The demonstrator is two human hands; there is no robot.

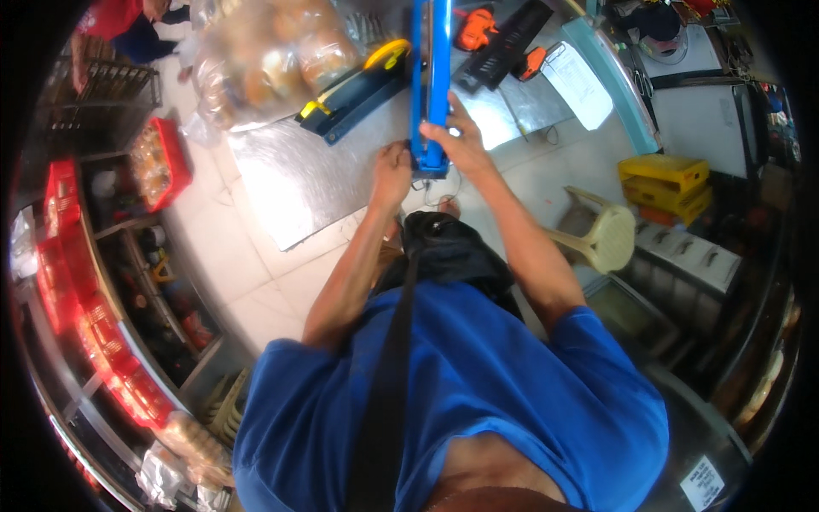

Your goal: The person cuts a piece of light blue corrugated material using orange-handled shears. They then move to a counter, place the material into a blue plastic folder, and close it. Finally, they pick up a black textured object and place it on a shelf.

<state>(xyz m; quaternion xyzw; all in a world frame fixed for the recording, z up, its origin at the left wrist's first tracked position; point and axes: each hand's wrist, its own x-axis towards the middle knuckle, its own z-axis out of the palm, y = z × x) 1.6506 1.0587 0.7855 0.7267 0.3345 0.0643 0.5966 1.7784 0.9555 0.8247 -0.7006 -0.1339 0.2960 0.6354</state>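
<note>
A long blue metal frame (442, 77) with a slot down its length points away from me over the steel table (294, 179). My right hand (463, 143) is closed round the right side of its near end. At the left of that end is my left hand (392, 174), fingers curled in a pinch; what they hold, if anything, is too small to make out. Left of the frame lies a dark blue bar-shaped tool (354, 104) with a yellow round part (388, 55). Beyond, to the right, are an orange tool (476, 30) and a black slotted tray (505, 51).
Clear bags of bread (273, 60) sit at the table's far left. Printed paper (578, 84) lies on the right. Red crates (64, 273) line the left shelves. A cream stool (607, 235) and yellow crates (665, 175) stand right. Another person (111, 19) is far left.
</note>
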